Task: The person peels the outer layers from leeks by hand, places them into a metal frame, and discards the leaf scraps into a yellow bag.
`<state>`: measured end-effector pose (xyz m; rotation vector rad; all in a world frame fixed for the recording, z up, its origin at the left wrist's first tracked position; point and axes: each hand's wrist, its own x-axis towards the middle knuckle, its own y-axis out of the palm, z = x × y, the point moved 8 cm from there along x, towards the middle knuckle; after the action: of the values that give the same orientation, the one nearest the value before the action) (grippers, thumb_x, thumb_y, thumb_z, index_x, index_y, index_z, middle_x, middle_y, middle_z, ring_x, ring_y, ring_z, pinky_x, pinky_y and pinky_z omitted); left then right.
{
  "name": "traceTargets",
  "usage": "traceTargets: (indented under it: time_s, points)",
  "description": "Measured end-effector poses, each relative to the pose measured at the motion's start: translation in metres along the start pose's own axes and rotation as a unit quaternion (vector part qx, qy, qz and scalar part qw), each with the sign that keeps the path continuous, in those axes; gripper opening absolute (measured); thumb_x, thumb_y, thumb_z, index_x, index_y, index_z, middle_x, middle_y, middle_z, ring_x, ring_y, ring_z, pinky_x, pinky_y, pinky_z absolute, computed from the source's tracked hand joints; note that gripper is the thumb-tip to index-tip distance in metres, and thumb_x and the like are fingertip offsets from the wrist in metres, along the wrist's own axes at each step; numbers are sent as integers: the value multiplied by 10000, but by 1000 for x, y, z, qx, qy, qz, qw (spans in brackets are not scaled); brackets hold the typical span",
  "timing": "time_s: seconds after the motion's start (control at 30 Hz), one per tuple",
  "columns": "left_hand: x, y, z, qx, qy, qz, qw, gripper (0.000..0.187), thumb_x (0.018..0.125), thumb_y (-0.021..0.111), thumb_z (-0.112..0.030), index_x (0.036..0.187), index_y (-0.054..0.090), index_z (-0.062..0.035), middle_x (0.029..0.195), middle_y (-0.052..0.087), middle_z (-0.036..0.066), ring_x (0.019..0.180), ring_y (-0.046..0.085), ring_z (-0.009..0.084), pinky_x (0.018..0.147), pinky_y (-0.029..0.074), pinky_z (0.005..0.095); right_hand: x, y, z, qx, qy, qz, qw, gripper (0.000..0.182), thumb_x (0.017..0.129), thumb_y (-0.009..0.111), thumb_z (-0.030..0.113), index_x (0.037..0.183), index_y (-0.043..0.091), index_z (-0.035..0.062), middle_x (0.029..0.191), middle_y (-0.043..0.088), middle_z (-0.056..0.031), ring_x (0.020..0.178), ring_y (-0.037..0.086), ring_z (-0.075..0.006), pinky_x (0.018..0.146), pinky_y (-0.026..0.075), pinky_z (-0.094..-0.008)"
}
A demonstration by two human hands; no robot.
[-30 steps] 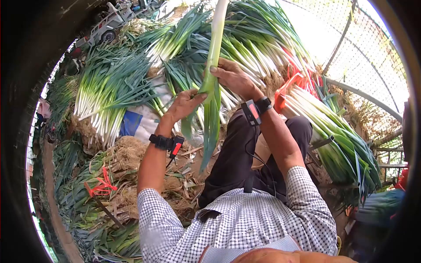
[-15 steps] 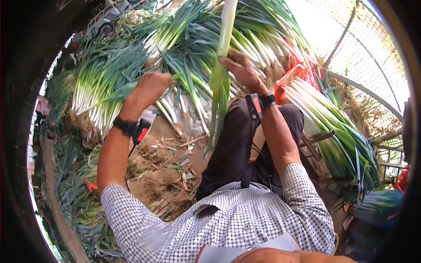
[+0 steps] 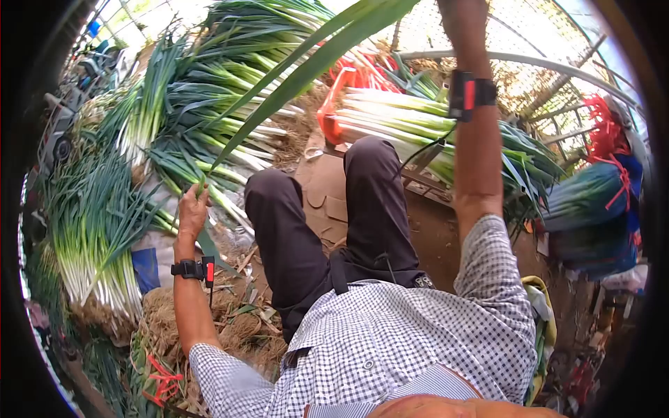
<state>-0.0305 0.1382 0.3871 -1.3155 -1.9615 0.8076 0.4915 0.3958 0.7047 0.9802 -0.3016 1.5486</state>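
My left hand (image 3: 193, 210) is closed round the tip of a long flat leek leaf (image 3: 306, 80), left of my knees. From there the leaf stretches up and right, past the top edge of the view. A short piece of green hangs below my left fingers. My right hand (image 3: 463, 21) is raised at the top edge, near where the leaf runs out of view; its fingers are cut off there, so its grip is hidden. Leeks (image 3: 97, 237) with white stalks and roots lie in heaps beyond and left of my left hand.
A big leek bundle (image 3: 397, 115) with an orange band (image 3: 331, 115) rests on a metal frame (image 3: 428, 184) beyond my knees. Trimmed roots and scraps (image 3: 244, 327) cover the ground at left. Wrapped leeks (image 3: 585, 202) stand at right, near red ties (image 3: 605, 129).
My right hand has risen up and right to the top edge. My left hand has moved down and left, a leaf now stretched from it. The view has swung right.
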Motion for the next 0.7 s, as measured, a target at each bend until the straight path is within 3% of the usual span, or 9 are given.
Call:
traceTargets:
  time_s: [0.1, 0.27, 0.33, 0.43, 0.47, 0.5, 0.53, 0.67, 0.7]
  points:
    - [48, 42, 23, -83, -12, 49, 995, 273, 949, 517, -88, 1211, 570, -33, 757, 670, 88, 562, 620, 158, 534, 511, 322, 60, -99, 97, -137, -136, -34, 981, 231, 910, 638, 109, 1064, 570, -50, 923, 634, -107, 824, 630, -176, 682, 522, -286]
    - [117, 95, -40, -146, -50, 122, 980, 365, 958, 441, -12, 1318, 488, -46, 708, 514, 7, 466, 460, 89, 416, 440, 256, 56, -97, 223, -383, -296, 61, 873, 248, 909, 636, 154, 1102, 618, 0, 844, 630, -53, 753, 605, -127, 635, 487, -279]
    - [142, 112, -75, -64, -4, 145, 987, 280, 936, 570, -161, 1146, 611, 19, 706, 583, 60, 588, 560, 153, 559, 476, 319, 66, -102, 231, -464, -291, 23, 837, 251, 896, 651, 163, 1089, 626, 4, 819, 628, -49, 713, 595, -126, 609, 480, -277]
    - [163, 140, -139, 38, 81, 199, 976, 391, 851, 689, -356, 945, 690, 23, 854, 682, 216, 786, 652, 330, 755, 485, 403, 83, -114, 210, -672, -265, 62, 689, 273, 875, 678, 183, 1077, 634, 5, 813, 632, -50, 668, 573, -126, 562, 473, -285]
    - [168, 155, -150, 74, 96, 222, 967, 382, 844, 694, -348, 942, 687, 22, 876, 675, 231, 811, 654, 349, 764, 488, 414, 77, -126, 186, -672, -190, 82, 711, 305, 857, 695, 192, 1085, 627, 2, 816, 639, -69, 670, 559, -136, 561, 462, -304]
    - [171, 169, -161, 111, 110, 243, 957, 374, 837, 699, -340, 938, 685, 21, 899, 668, 246, 836, 656, 367, 773, 490, 425, 54, -117, 158, -750, -89, 56, 653, 308, 861, 701, 184, 1098, 612, 9, 792, 636, -88, 658, 550, -150, 578, 454, -330]
    - [170, 184, -171, 135, 120, 267, 947, 352, 838, 692, -328, 936, 683, 10, 913, 668, 240, 855, 654, 373, 781, 496, 434, 39, -133, 126, -703, -235, 179, 647, 326, 863, 708, 173, 1122, 598, 8, 783, 638, -87, 634, 547, -169, 597, 463, -336]
    - [138, 249, -185, 215, 160, 328, 906, 198, 838, 635, -220, 954, 683, -67, 945, 678, 203, 888, 655, 382, 795, 520, 466, -60, -225, -42, -655, 181, 342, 650, 174, 878, 575, 14, 1045, 616, -4, 878, 668, -159, 796, 647, -253, 748, 534, -353]
    - [128, 265, -183, 218, 148, 342, 902, 176, 834, 617, -188, 961, 682, -85, 951, 682, 193, 885, 656, 383, 794, 525, 472, -88, -229, -60, -643, 96, 354, 673, 236, 822, 531, -43, 1030, 614, 31, 856, 648, -199, 769, 640, -309, 694, 521, -405]
